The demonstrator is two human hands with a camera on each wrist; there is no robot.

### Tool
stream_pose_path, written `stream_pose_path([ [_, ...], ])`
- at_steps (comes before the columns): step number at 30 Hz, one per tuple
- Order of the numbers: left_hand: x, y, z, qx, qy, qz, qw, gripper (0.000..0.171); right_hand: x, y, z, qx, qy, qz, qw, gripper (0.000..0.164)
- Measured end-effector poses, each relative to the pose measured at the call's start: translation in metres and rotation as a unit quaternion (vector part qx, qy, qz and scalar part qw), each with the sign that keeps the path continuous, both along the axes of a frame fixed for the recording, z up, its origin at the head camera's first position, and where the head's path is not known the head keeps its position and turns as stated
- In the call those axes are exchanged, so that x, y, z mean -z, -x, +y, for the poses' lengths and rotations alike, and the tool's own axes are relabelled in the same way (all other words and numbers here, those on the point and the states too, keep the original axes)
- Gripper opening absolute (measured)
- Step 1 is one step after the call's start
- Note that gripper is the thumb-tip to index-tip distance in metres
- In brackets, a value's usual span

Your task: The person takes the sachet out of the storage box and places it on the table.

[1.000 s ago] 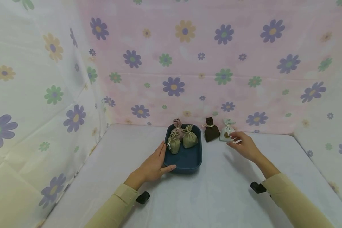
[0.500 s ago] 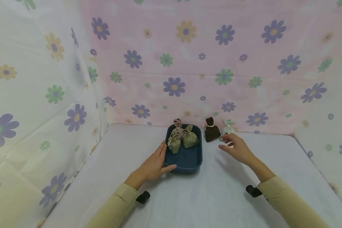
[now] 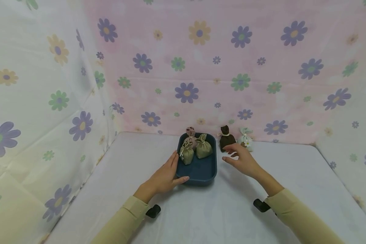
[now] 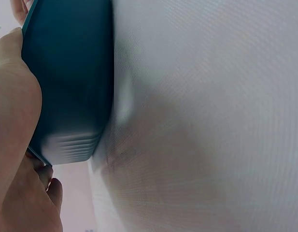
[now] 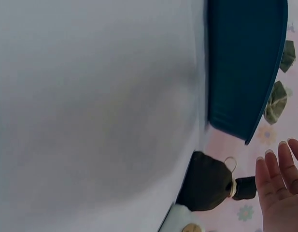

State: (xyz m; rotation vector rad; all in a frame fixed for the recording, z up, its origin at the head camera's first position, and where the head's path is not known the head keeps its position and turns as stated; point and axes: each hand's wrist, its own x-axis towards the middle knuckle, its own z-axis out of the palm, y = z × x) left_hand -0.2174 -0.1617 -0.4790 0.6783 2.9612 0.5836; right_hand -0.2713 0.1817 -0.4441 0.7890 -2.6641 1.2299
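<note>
A dark blue rectangular tray (image 3: 197,171) stands on the table, holding two olive drawstring pouches (image 3: 204,150) and a dusty pink one (image 3: 190,134). My left hand (image 3: 160,178) holds its near left corner, fingers along the left wall and thumb over the front rim; the left wrist view shows the tray's outer wall (image 4: 71,72) beside that hand. Between tray and pouches on the right, my right hand (image 3: 242,161) hovers with nothing in it, fingers loosely bent. It partly overlaps a dark brown pouch (image 3: 227,139). In the right wrist view, that pouch (image 5: 206,183) appears beyond the tray's end.
A pale mint pouch (image 3: 246,140) with a white flower stands right of the brown one, near the back edge. Floral cloth (image 3: 158,61) hangs behind and at both sides. White cloth (image 3: 201,213) covers the table.
My right hand has moved left from in front of the mint pouch, past the brown pouch's front, nearer the tray. The mint pouch shows again. The left hand and tray have stayed put.
</note>
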Motion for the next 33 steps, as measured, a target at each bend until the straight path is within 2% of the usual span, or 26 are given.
stream_pose_path([
  [8,0.001,-0.001,0.0,-0.003,-0.006,-0.001,1.0,0.109,-0.001,-0.001,-0.023,-0.022,0.024,-0.007,0.999,0.038],
  [19,0.001,-0.001,0.001,-0.009,-0.01,-0.001,0.9999,0.106,0.001,-0.002,-0.048,-0.048,0.029,-0.008,0.998,0.039],
  [33,0.0,-0.001,0.0,-0.005,-0.005,0.001,1.0,0.11,0.0,0.003,-0.084,-0.047,0.006,-0.002,0.999,0.037],
])
